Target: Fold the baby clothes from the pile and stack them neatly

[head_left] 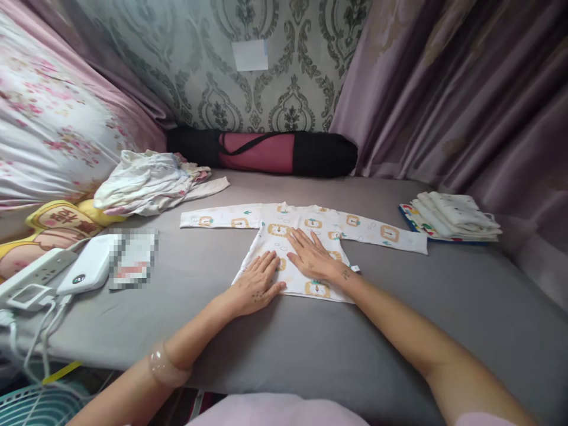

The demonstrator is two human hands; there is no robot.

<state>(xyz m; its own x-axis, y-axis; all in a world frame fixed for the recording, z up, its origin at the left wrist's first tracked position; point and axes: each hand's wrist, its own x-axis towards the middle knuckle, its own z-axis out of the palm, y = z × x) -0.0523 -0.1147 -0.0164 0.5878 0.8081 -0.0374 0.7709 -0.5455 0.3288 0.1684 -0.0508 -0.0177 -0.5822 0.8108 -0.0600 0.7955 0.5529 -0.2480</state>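
Observation:
A small white long-sleeved shirt (306, 216) with orange lion-like prints lies spread flat, both sleeves stretched out sideways and its hem toward me. My left hand (256, 284) rests palm down on the lower left part of the shirt, its thumb at the hem. Higher up on the chest, my right hand (310, 254) lies flat with the fingers apart. Neither hand grips the cloth. Parts of the shirt's front are hidden beneath my hands and right wrist.
A crumpled clothes pile (151, 183) lies at back left, folded clothes (457, 213) at right. A black and dark-pink long bag (261, 152) lies against the wall. At left are a power strip (39, 272), a white power bank (91, 266) with cables, and a yellow cushion (62, 222).

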